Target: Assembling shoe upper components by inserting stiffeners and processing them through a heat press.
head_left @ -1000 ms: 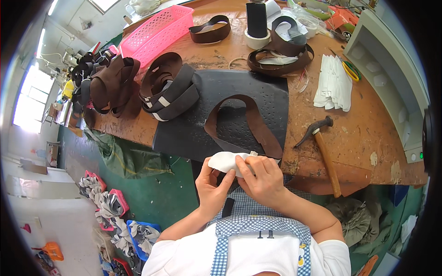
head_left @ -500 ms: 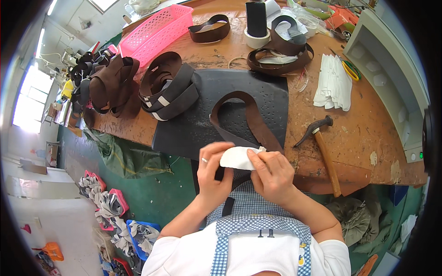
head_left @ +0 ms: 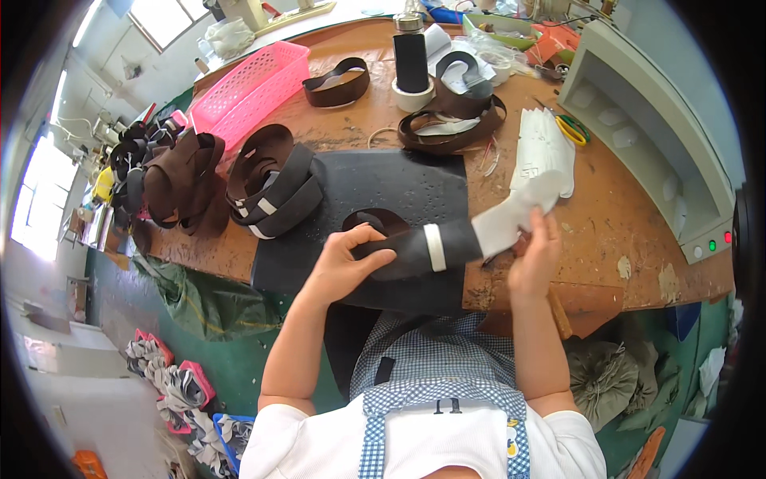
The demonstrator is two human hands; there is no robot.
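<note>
My left hand (head_left: 339, 263) grips a dark brown-black strap (head_left: 408, 254) between thumb and fingers, above the front of the black mat (head_left: 367, 180). The strap stretches right, with a narrow white band (head_left: 435, 247) across it, and part of it loops behind the hand. At its right end my right hand (head_left: 536, 259) pinches a curved white piece (head_left: 499, 227), slightly blurred. Whether that piece is joined to the strap or only overlaps it, I cannot tell. Just beyond lies a stack of white pieces (head_left: 531, 148). A hammer's wooden handle (head_left: 560, 315) shows beside my right wrist, its head mostly hidden.
Coiled dark straps (head_left: 275, 188) and a brown strap pile (head_left: 183, 180) stand on the left, before a pink basket (head_left: 251, 88). Farther back are a black phone-like slab (head_left: 411, 62) and more coils (head_left: 455, 132). Green-yellow scissors (head_left: 573, 130) lie near a grey machine (head_left: 638, 144).
My hands have moved apart; the right went right with the white piece toward the white stack. The strap, earlier looped on the mat, is now lifted and stretched in my left hand. The view has shifted.
</note>
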